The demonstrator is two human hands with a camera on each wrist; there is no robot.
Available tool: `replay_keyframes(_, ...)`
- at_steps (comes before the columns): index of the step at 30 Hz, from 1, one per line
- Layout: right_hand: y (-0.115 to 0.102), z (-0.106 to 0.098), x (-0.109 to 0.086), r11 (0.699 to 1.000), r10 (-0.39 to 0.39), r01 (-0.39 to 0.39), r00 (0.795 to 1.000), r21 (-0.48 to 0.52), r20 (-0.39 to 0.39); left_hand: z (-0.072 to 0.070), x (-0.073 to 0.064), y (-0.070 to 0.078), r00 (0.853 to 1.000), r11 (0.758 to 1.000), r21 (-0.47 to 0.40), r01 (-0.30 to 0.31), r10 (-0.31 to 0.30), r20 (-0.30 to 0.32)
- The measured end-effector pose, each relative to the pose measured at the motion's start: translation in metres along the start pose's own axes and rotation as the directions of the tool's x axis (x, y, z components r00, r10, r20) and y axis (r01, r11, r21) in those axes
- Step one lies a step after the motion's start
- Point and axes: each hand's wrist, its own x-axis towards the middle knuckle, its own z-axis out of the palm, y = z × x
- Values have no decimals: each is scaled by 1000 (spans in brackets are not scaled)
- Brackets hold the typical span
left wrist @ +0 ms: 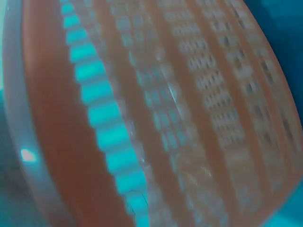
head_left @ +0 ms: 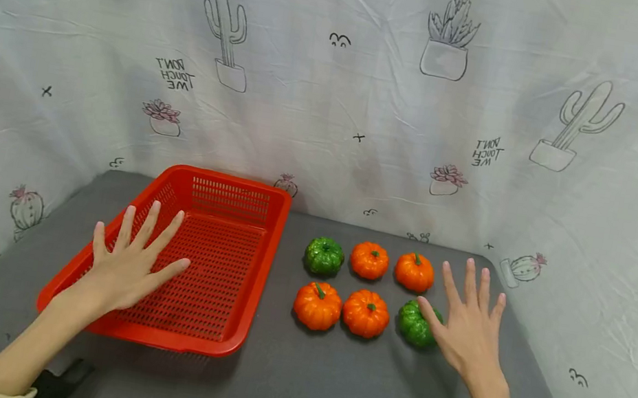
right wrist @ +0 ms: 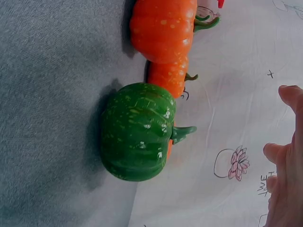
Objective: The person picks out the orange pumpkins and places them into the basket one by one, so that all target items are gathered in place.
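One wide view, two close

The head view is looking forward and down from the near side. The left-wrist view is closely facing the red rectangular plastic basket (left wrist: 61,118). The right-wrist view, turned sideways, is closely facing the round glossy green pumpkin (right wrist: 136,132). The head view is sharing both.

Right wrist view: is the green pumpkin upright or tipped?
Upright: the green pumpkin sits on the gray tabletop, its stem pointing away from that surface.
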Motion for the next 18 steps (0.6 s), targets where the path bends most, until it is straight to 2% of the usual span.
replay_keyframes(6, 6, -1, -4, 1000, 17, -17, 1000, 2, 5, -9, -6, -31, 997, 999, 53, -1, -3, 82)
replay_keyframes(9, 9, 0, -7, 1000, 19, -19, 1000, 7, 6, -10, -7, -45, 996, 997, 71, -8, 2, 92)
replay_keyframes(12, 10, 0, -9, 1000, 17, -17, 1000, 17, 8, -11, -7, -60, 995, 995, 91, -43, 34, 97)
replay_keyframes(15, 11, 1, -10, 999, 19, -19, 1000, 26, 11, -13, -8, -76, 993, 988, 114, -99, 91, 72)
replay_keyframes(18, 12, 2, -11, 999, 29, -29, 999, 30, 18, -14, -9, -92, 987, 979, 125, -159, 159, 13)
